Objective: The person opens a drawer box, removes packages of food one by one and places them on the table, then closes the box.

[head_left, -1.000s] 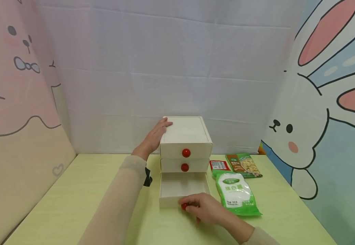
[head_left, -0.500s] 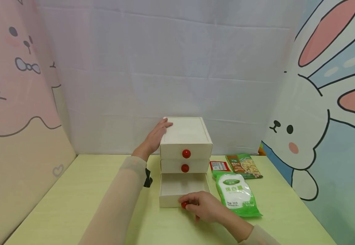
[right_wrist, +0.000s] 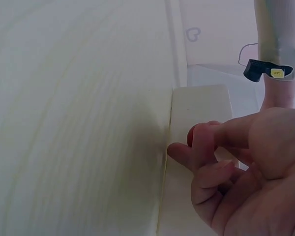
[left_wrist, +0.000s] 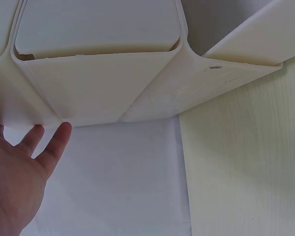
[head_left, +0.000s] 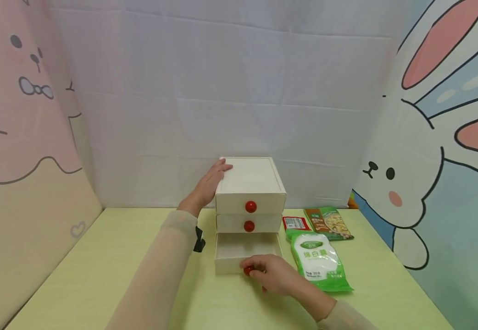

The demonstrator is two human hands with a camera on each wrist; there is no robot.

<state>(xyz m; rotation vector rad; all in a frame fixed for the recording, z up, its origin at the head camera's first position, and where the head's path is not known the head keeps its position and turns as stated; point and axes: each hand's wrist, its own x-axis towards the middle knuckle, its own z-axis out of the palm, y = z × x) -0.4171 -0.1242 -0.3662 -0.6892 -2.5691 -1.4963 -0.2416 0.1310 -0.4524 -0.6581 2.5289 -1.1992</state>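
A white three-drawer cabinet point(head_left: 249, 176) stands on the table, with a red knob on each drawer. Its bottom drawer point(head_left: 227, 266) is pulled out and nothing shows in its visible inside; the two upper drawers are in. My right hand point(head_left: 274, 275) pinches the bottom drawer's red knob point(head_left: 247, 271) between thumb and fingers. At the cabinet's left side, my left hand point(head_left: 207, 185) rests with extended fingers over the top edge. In the left wrist view its fingers point(left_wrist: 54, 150) lie against the white side wall.
Right of the cabinet lie a green-and-white bag point(head_left: 319, 261), a brown-and-green food packet point(head_left: 329, 223) and a small red-edged packet point(head_left: 296, 223). A white curtain point(head_left: 239, 91) hangs behind the pale table point(head_left: 131, 256).
The bottom drawer has slid a little inward, toward the cabinet, with my right hand moving along on its knob. My left hand has stayed in place.
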